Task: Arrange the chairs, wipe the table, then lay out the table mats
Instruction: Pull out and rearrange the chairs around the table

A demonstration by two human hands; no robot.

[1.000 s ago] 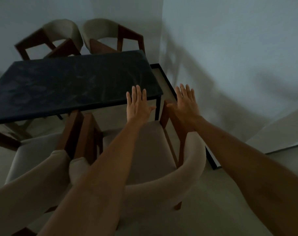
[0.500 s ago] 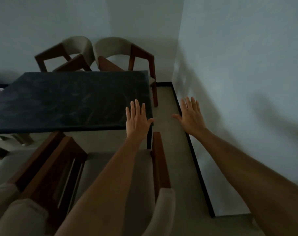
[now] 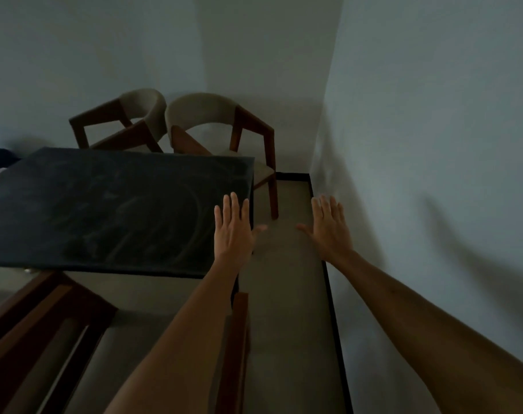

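Both hands are held flat, fingers spread, nothing gripped: the left hand (image 3: 233,231) over the dark table (image 3: 111,210) near its corner; the right hand (image 3: 330,228) beside it, likely reaching toward the far chairs (image 3: 218,130) beyond the table; no mats are seen.

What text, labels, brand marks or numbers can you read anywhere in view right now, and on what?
None: no readable text, label, brand or number shows in this view.
Dark table top: only faint smears, no writing.
Two far chairs: no tags or marks visible.
Near chairs: plain wood, no labels.
Walls: bare.
Left hand and right hand: open, holding nothing printed.
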